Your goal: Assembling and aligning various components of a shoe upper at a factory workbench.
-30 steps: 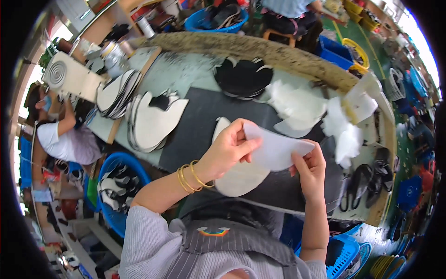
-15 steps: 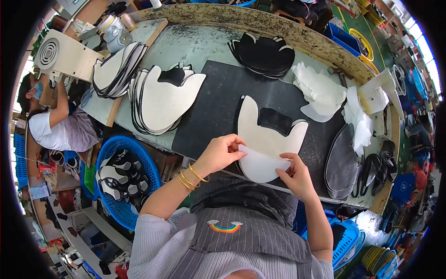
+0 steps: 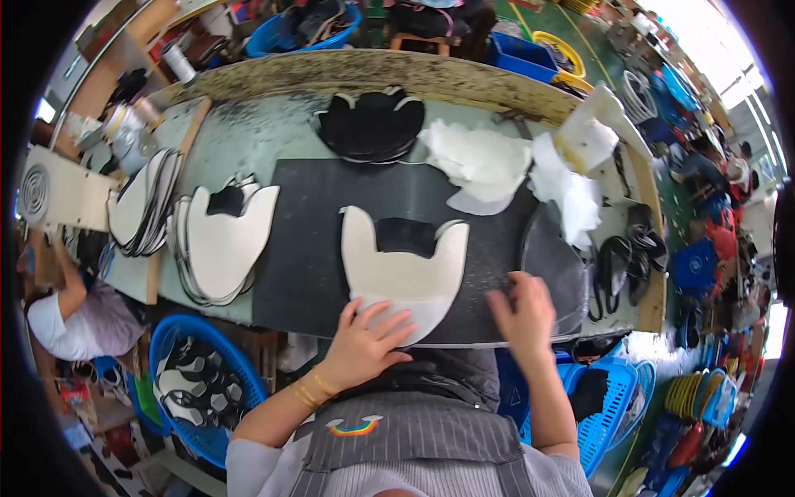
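Observation:
A cream shoe upper (image 3: pixel 402 273) with a black notch lining lies on the black work mat (image 3: pixel 302 240), its rounded end toward me. Over that end rests a thin translucent white toe piece (image 3: pixel 428 315). My left hand (image 3: pixel 364 335) lies on the toe piece with fingers spread, pressing it flat; a gold bangle circles the wrist. Off to the right of the upper, my right hand (image 3: pixel 527 313) hovers, slightly blurred, thumb and fingers apart and nothing seen in it. It is nearest to a dark oval sheet (image 3: pixel 556 269) at the mat's right side.
Stacked cream uppers (image 3: pixel 228 248) lie left, black uppers (image 3: pixel 373 128) at the back. White toe pieces (image 3: pixel 480 161) are heaped back right, beside black straps (image 3: pixel 613 269). A raised wooden edge (image 3: pixel 273 74) borders the table. Blue baskets (image 3: pixel 257 377) stand below; a co-worker (image 3: pixel 87 319) sits far left.
Both hands earlier pinched the toe piece at its ends. Now it lies on the upper under my flattened left hand, and my right hand has let go and moved right. The view has shifted.

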Demonstrator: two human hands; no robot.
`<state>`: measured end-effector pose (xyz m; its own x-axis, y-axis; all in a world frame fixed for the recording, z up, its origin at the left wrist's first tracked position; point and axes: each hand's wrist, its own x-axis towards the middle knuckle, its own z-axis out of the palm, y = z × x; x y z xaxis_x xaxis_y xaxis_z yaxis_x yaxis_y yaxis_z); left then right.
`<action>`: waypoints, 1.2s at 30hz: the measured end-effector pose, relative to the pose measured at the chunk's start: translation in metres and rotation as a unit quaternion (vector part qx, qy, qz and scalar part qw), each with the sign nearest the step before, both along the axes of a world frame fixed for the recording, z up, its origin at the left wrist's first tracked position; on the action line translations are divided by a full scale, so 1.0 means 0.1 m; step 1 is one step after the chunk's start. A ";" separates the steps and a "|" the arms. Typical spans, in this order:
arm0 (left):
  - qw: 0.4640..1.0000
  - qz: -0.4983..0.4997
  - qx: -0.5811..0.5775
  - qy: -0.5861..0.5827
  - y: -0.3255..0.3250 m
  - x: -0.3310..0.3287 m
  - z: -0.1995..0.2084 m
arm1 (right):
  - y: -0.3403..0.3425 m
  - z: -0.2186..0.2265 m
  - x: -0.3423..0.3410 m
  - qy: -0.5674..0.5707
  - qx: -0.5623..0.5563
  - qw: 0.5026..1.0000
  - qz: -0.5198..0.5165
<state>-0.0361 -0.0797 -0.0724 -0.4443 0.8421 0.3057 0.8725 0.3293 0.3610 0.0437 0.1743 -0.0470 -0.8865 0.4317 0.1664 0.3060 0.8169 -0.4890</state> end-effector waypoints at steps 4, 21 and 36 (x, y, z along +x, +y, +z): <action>0.999 -0.011 -0.002 -0.035 0.28 -0.07 0.15 | 0.68 -0.15 0.41 -0.009 0.098 0.995 0.024; 0.623 0.118 0.312 -0.707 1.14 0.06 0.31 | -0.09 0.23 -0.13 0.269 -0.005 0.950 0.162; 0.599 0.078 0.452 -0.656 0.58 0.09 0.53 | -0.49 0.64 -0.36 0.249 0.107 0.906 0.326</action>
